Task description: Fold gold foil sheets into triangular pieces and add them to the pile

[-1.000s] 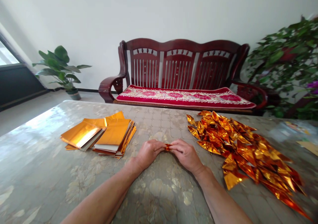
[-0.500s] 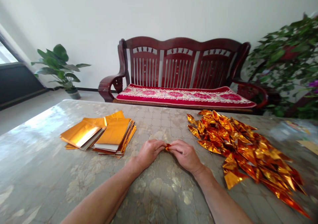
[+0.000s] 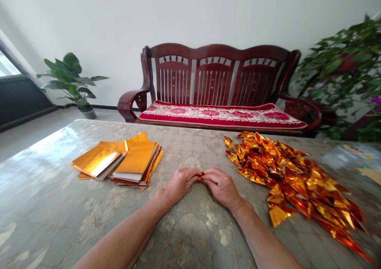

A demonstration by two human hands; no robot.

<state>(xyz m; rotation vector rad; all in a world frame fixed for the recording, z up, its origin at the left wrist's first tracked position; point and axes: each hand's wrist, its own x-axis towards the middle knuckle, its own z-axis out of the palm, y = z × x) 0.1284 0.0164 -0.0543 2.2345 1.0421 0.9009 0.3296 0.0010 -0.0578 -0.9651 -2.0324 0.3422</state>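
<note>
A small piece of gold foil paper (image 3: 201, 177) is pinched at both ends between my two hands, just above or on the table; most of it is hidden by the fingers. My left hand (image 3: 181, 183) grips its left end with thumb and fingertips. On the other side my right hand (image 3: 222, 184) closes on the right end. Left of my hands lies a stack of flat gold foil sheets (image 3: 135, 157), with white undersides showing at the edges. To the right spreads a heap of folded, pointed gold foil pieces (image 3: 285, 169).
The table (image 3: 184, 225) has a glossy, flower-patterned cover. At its right side lie a clear plastic bag (image 3: 351, 155) and a tan card piece (image 3: 370, 175). A dark red wooden bench (image 3: 214, 82) stands beyond the far edge, with potted plants (image 3: 71, 78) on either side.
Both hands stay in nearly the same place, pinching the foil. The fingertips have shifted slightly, and a little less of the foil shows between them.
</note>
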